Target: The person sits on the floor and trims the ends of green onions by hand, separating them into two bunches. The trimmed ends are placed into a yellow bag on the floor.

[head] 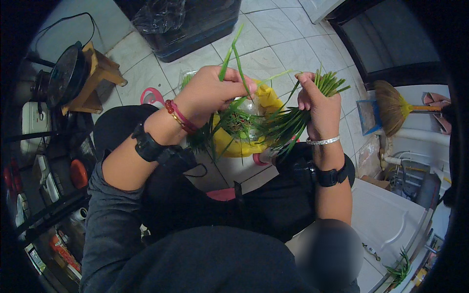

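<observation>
My left hand (229,88) pinches a few long green blades between thumb and fingers; they look like garlic chives. One bent blade sticks up above it, and more leaves hang below the palm. A bunch of chives (296,119) is gripped in my right hand (317,89), cut stem ends up and leaves drooping toward the middle. A pale thin strand stretches between both hands' fingertips. Below and between the hands, a yellow plastic bag (238,148) lies open on the floor, with clear plastic and loose green scraps in it. More greens in clear plastic (186,80) show behind my left hand.
A dark wrapped bin (194,33) stands ahead on the tiled floor. At left are a wooden stool (93,80) with a black pan (67,75) and a black shelf rack (51,216). A broom (392,108) and blue dustpan (368,117) are at right; greens (400,267) lie at lower right.
</observation>
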The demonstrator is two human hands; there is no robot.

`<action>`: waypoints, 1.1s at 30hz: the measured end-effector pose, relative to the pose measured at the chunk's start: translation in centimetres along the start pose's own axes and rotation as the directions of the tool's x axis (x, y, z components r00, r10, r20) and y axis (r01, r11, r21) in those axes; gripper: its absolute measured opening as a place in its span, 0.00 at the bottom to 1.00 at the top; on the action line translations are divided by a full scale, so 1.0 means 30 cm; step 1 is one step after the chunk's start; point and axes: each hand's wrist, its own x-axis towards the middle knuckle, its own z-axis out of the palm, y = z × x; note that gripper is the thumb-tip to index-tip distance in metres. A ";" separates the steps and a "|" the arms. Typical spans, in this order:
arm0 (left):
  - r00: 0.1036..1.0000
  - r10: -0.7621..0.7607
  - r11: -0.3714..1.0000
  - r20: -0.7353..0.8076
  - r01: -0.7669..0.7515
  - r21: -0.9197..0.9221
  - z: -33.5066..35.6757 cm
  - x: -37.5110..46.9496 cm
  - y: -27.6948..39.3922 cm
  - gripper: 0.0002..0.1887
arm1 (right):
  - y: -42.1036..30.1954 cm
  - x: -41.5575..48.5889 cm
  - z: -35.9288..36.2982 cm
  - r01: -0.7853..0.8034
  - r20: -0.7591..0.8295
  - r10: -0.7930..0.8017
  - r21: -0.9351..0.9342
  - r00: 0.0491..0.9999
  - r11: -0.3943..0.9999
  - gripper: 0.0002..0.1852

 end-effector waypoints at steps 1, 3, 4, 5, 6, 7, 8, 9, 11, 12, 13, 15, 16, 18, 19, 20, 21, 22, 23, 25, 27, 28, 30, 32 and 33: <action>1.000 -0.023 1.000 -0.001 0.023 -0.009 -0.003 0.001 0.001 0.07 | 0.005 0.006 -0.002 -0.022 -0.004 0.022 0.021 1.000 1.000 0.10; 0.999 -0.033 0.998 0.028 0.034 -0.059 -0.003 0.001 0.000 0.07 | 0.016 0.016 -0.008 -0.050 0.032 0.047 0.076 0.998 0.996 0.08; 0.998 -0.045 0.996 0.036 0.047 -0.081 -0.003 0.000 0.000 0.07 | 0.026 0.016 -0.005 -0.069 0.023 0.068 0.066 0.997 0.995 0.09; 0.997 -0.057 0.994 0.048 0.061 -0.093 -0.003 -0.002 0.000 0.07 | 0.033 0.018 -0.007 -0.081 0.016 0.080 0.053 0.997 0.995 0.09; 0.996 -0.069 0.992 0.061 0.075 -0.104 -0.003 -0.003 0.000 0.08 | 0.040 0.019 -0.007 -0.092 0.006 0.092 0.044 0.996 0.995 0.09; 0.994 -0.077 0.989 0.076 0.086 -0.121 -0.004 -0.004 -0.001 0.08 | 0.046 0.022 -0.007 -0.101 0.009 0.101 0.043 0.995 0.994 0.09; 0.992 -0.092 0.987 0.081 0.102 -0.122 -0.006 -0.004 -0.001 0.08 | 0.048 0.027 -0.011 -0.090 -0.018 0.090 0.036 0.996 0.995 0.09; 0.991 -0.103 0.985 0.088 0.114 -0.127 -0.008 -0.004 -0.002 0.09 | 0.048 0.033 -0.017 -0.076 -0.031 0.077 0.036 0.997 0.996 0.09; 0.988 -0.112 0.983 0.107 0.126 -0.134 -0.015 -0.002 -0.001 0.09 | 0.045 0.045 -0.026 -0.065 -0.047 0.067 0.049 0.997 0.997 0.09; 0.987 -0.110 0.983 0.118 0.126 -0.135 -0.018 -0.001 0.000 0.10 | 0.042 0.048 -0.030 -0.068 -0.048 0.071 0.061 0.996 0.996 0.09; 0.986 -0.123 0.982 0.115 0.138 -0.128 -0.019 -0.001 0.001 0.11 | 0.039 0.049 -0.031 -0.082 -0.064 0.087 0.072 0.994 0.994 0.09; 0.985 -0.106 0.980 0.136 0.127 -0.151 -0.015 -0.002 0.002 0.09 | 0.034 0.041 -0.029 -0.139 0.050 0.140 -0.026 0.989 0.990 0.11; 0.985 -0.106 0.979 0.137 0.128 -0.159 -0.012 -0.003 0.002 0.09 | 0.031 0.031 -0.025 -0.189 0.113 0.198 -0.085 0.974 0.978 0.11; 0.985 -0.107 0.976 0.137 0.131 -0.177 -0.005 -0.008 0.003 0.09 | 0.028 0.009 -0.007 -0.226 0.212 0.255 -0.152 0.943 0.962 0.13; 0.985 -0.105 0.973 0.138 0.131 -0.189 -0.001 -0.010 0.004 0.08 | 0.024 0.000 0.002 -0.223 0.221 0.239 -0.095 0.946 0.970 0.13; 0.982 -0.112 0.973 0.153 0.140 -0.183 0.001 -0.011 0.005 0.09 | 0.019 -0.008 0.010 -0.217 0.237 0.218 -0.031 0.947 0.976 0.14; 0.978 -0.116 0.972 0.171 0.147 -0.182 0.003 -0.011 0.006 0.09 | 0.013 -0.016 0.018 -0.220 0.244 0.205 0.034 0.948 0.975 0.14; 0.975 -0.113 0.971 0.194 0.150 -0.187 0.006 -0.011 0.006 0.09 | 0.008 -0.026 0.023 -0.177 0.263 0.138 0.131 0.955 0.976 0.13; 0.975 -0.122 0.974 0.184 0.153 -0.164 0.011 -0.011 0.006 0.09 | 0.002 -0.033 0.028 -0.156 0.269 0.113 0.142 0.956 0.977 0.12; 0.975 -0.129 0.980 0.179 0.153 -0.128 0.025 -0.012 0.002 0.09 | -0.003 -0.048 0.038 -0.108 0.288 0.053 0.177 0.956 0.978 0.11; 0.985 -0.089 0.991 0.147 0.102 -0.085 0.040 -0.018 -0.003 0.09 | -0.002 -0.055 0.051 -0.113 0.245 0.075 0.146 0.967 0.983 0.08; 0.989 -0.068 0.995 0.133 0.077 -0.063 0.045 -0.022 -0.004 0.08 | -0.002 -0.057 0.054 -0.114 0.246 0.075 0.149 0.966 0.982 0.08; 0.993 -0.031 1.000 0.110 0.031 0.004 0.053 -0.030 -0.007 0.07 | 0.001 -0.061 0.059 -0.130 0.243 0.095 0.132 0.965 0.983 0.08; 0.994 -0.008 0.999 0.108 0.004 0.034 0.056 -0.030 -0.008 0.06 | 0.005 -0.066 0.062 -0.148 0.270 0.098 0.174 0.958 0.974 0.08; 0.993 -0.003 1.000 0.116 0.000 0.032 0.056 -0.029 -0.008 0.06 | 0.006 -0.068 0.062 -0.162 0.288 0.100 0.199 0.952 0.967 0.08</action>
